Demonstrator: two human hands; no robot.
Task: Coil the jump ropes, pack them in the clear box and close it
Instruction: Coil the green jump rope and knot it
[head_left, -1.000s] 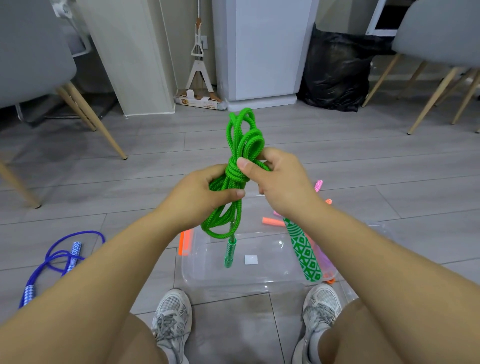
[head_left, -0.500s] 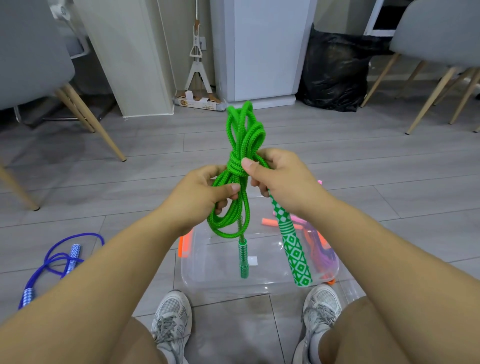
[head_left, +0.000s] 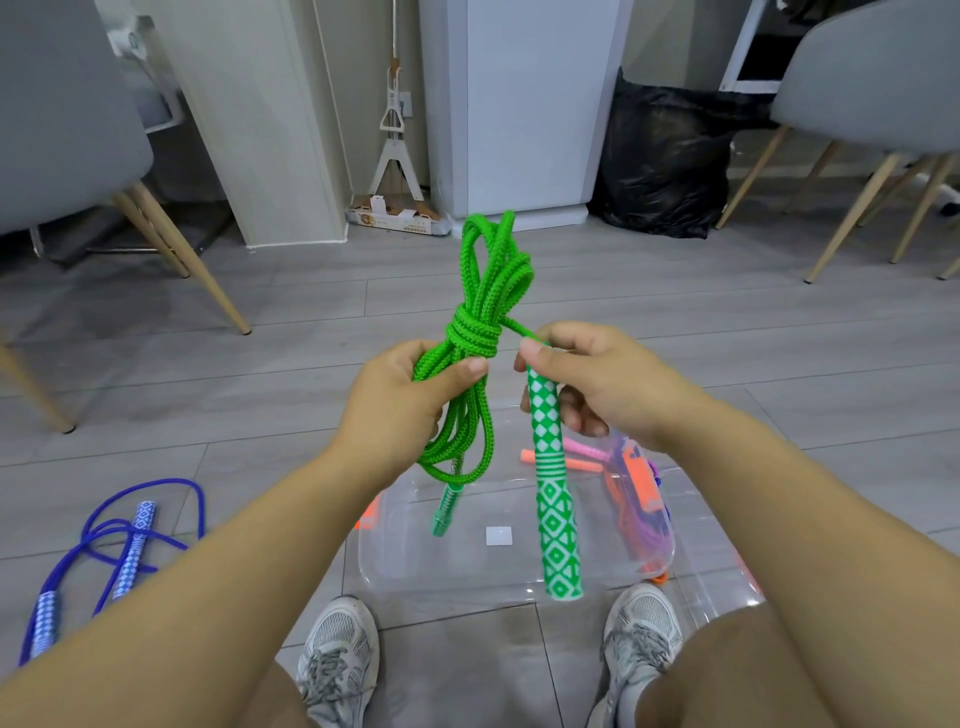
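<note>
I hold a coiled green jump rope (head_left: 485, 291) upright above the clear box (head_left: 467, 577). My left hand (head_left: 410, 400) grips the bundle just below its wrapped waist. My right hand (head_left: 597, 379) pinches the top of one green-and-white patterned handle (head_left: 553, 499), which hangs down over the box. The other green handle (head_left: 447, 509) dangles below the loops. Pink and orange ropes (head_left: 631, 488) lie at the box's right end. A blue jump rope (head_left: 122, 545) lies loose on the floor at the left.
The box sits on grey floor tiles between my two shoes (head_left: 337, 649). Its clear lid (head_left: 727, 587) lies to the right, under my arm. Grey chairs with wooden legs stand at left (head_left: 171, 244) and right (head_left: 852, 208). A black bag (head_left: 665, 156) is beyond.
My right hand has drawn away to the right of the wrapped waist, pulling the patterned handle and rope end out. The handle now hangs lower and fully in view.
</note>
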